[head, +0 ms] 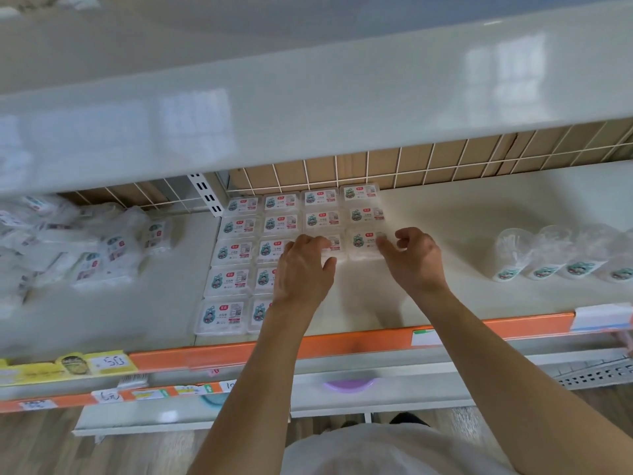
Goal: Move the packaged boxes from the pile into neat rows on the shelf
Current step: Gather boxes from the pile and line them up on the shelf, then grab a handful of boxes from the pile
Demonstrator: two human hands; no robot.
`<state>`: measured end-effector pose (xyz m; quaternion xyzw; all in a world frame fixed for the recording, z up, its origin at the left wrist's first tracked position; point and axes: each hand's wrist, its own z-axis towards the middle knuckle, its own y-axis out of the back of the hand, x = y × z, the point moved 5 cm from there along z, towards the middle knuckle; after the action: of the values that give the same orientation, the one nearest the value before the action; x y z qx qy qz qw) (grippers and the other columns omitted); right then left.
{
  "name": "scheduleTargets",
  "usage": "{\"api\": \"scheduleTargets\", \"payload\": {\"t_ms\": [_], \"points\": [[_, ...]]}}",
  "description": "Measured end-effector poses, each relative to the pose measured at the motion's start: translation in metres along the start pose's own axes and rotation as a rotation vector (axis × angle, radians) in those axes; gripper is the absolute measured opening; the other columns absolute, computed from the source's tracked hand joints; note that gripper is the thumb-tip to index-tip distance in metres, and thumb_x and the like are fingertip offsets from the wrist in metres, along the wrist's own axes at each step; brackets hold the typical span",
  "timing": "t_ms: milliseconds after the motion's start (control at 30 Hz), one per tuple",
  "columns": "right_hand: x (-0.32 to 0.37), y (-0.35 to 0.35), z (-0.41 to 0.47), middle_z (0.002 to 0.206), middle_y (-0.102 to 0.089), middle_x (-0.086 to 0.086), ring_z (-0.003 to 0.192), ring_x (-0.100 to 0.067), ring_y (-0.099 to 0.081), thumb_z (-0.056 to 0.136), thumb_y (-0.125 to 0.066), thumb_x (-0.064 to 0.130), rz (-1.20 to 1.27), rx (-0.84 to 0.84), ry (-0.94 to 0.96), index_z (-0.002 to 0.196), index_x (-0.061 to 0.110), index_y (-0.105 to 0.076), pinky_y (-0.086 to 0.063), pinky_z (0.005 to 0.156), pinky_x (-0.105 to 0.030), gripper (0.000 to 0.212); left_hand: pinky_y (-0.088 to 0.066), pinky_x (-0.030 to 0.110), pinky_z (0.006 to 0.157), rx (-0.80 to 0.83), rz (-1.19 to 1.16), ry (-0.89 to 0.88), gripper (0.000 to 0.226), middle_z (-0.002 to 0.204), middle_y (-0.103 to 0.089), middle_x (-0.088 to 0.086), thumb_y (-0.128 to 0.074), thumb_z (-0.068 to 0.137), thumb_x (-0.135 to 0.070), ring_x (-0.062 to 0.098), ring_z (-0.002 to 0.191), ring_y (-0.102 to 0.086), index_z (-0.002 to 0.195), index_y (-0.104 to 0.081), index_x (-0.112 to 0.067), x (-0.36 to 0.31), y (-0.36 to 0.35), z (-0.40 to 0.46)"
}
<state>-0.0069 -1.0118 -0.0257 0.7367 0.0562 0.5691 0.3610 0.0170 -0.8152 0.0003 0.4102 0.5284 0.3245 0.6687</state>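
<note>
Small clear packaged boxes with white labels lie in neat rows (239, 255) on the white shelf (445, 234), several columns running from the wire back grid toward the front edge. A loose pile of the same boxes (85, 255) lies on the shelf section to the left. My left hand (301, 269) rests flat on the boxes in the third column, covering part of them. My right hand (414, 258) touches the front box of the fourth column (364, 246) with its fingertips on the box's right edge, thumb raised.
An upper shelf (308, 108) overhangs the work area. Several clear round tubs (548, 258) stand at the right. An orange price rail (342, 344) runs along the front edge, with lower shelves and tags beneath. A wire grid (411, 166) backs the shelf.
</note>
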Motion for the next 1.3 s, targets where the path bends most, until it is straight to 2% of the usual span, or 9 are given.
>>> {"api": "scheduleTargets", "payload": {"t_ms": [100, 200, 300, 500, 633, 767, 967, 1100, 1300], "points": [[0.004, 0.007, -0.013, 0.126, -0.057, -0.012, 0.106, -0.025, -0.059, 0.095, -0.06, 0.046, -0.061, -0.003, 0.028, 0.132, 0.01, -0.057, -0.049, 0.085, -0.031, 0.052, -0.046, 0.037, 0.099, -0.016, -0.004, 0.037, 0.035, 0.128, -0.061, 0.004, -0.061, 0.096, -0.031, 0.025, 0.118, -0.055, 0.129, -0.063, -0.019, 0.005, 0.008, -0.011], [0.014, 0.011, -0.034, 0.127, -0.056, -0.009, 0.108, -0.027, -0.061, 0.093, -0.062, 0.044, -0.096, 0.016, 0.099, 0.131, 0.015, -0.057, -0.052, 0.088, -0.036, 0.048, -0.046, 0.038, 0.1, -0.022, -0.028, 0.08, 0.033, 0.128, -0.062, 0.003, -0.062, 0.095, -0.031, 0.025, 0.117, -0.057, 0.126, -0.064, -0.02, 0.013, 0.017, -0.029], [0.029, 0.007, -0.056, 0.127, -0.056, -0.008, 0.113, -0.029, -0.06, 0.091, -0.064, 0.041, -0.124, 0.075, 0.182, 0.128, 0.018, -0.061, -0.052, 0.093, -0.04, 0.044, -0.053, 0.039, 0.092, -0.086, -0.046, 0.099, 0.028, 0.118, -0.068, 0.006, -0.068, 0.091, -0.027, 0.028, 0.104, -0.064, 0.117, -0.07, -0.017, 0.022, 0.027, -0.053], [0.067, -0.017, -0.096, 0.127, -0.057, -0.009, 0.114, -0.026, -0.059, 0.094, -0.062, 0.039, -0.191, 0.287, 0.338, 0.129, 0.016, -0.06, -0.046, 0.094, -0.032, 0.042, -0.052, 0.038, 0.092, -0.127, -0.045, 0.185, 0.028, 0.118, -0.07, 0.004, -0.07, 0.09, -0.027, 0.027, 0.103, -0.066, 0.117, -0.071, -0.02, 0.051, 0.057, -0.095], [0.098, -0.044, -0.125, 0.134, -0.055, -0.007, 0.115, -0.026, -0.058, 0.096, -0.059, 0.045, -0.293, 0.441, 0.464, 0.136, 0.019, -0.056, -0.043, 0.099, -0.032, 0.049, -0.054, 0.042, 0.09, -0.172, -0.038, 0.283, 0.032, 0.115, -0.07, 0.005, -0.07, 0.089, -0.028, 0.031, 0.102, -0.067, 0.12, -0.07, -0.02, 0.084, 0.086, -0.129], [0.133, -0.079, -0.161, 0.14, -0.053, -0.001, 0.124, -0.023, -0.053, 0.095, -0.058, 0.048, -0.337, 0.542, 0.607, 0.136, 0.022, -0.056, -0.044, 0.104, -0.034, 0.049, -0.047, 0.036, 0.093, -0.176, 0.019, 0.398, 0.037, 0.119, -0.068, 0.005, -0.068, 0.09, -0.031, 0.029, 0.109, -0.063, 0.126, -0.067, -0.02, 0.128, 0.118, -0.167], [0.182, -0.153, -0.228, 0.135, -0.054, -0.004, 0.123, -0.027, -0.051, 0.096, -0.058, 0.046, -0.385, 0.636, 0.769, 0.132, 0.019, -0.06, -0.037, 0.103, -0.034, 0.045, -0.049, 0.039, 0.093, -0.207, -0.001, 0.563, 0.041, 0.121, -0.066, 0.004, -0.068, 0.09, -0.033, 0.029, 0.113, -0.06, 0.129, -0.064, -0.023, 0.208, 0.167, -0.234], [0.206, -0.208, -0.276, 0.149, -0.042, 0.003, 0.133, -0.023, -0.043, 0.096, -0.056, 0.051, -0.389, 0.716, 0.829, 0.139, 0.026, -0.054, -0.031, 0.109, -0.03, 0.05, -0.049, 0.039, 0.091, -0.188, 0.035, 0.635, 0.042, 0.122, -0.063, 0.001, -0.064, 0.092, -0.04, 0.028, 0.114, -0.057, 0.132, -0.06, -0.028, 0.261, 0.197, -0.269], [0.248, -0.288, -0.332, 0.149, -0.042, 0.003, 0.135, -0.022, -0.043, 0.094, -0.059, 0.052, -0.368, 0.783, 0.934, 0.141, 0.026, -0.054, -0.033, 0.11, -0.032, 0.054, -0.041, 0.032, 0.099, -0.164, 0.1, 0.706, 0.048, 0.139, -0.056, -0.004, -0.058, 0.095, -0.044, 0.023, 0.125, -0.053, 0.141, -0.052, -0.029, 0.336, 0.238, -0.309]]}}
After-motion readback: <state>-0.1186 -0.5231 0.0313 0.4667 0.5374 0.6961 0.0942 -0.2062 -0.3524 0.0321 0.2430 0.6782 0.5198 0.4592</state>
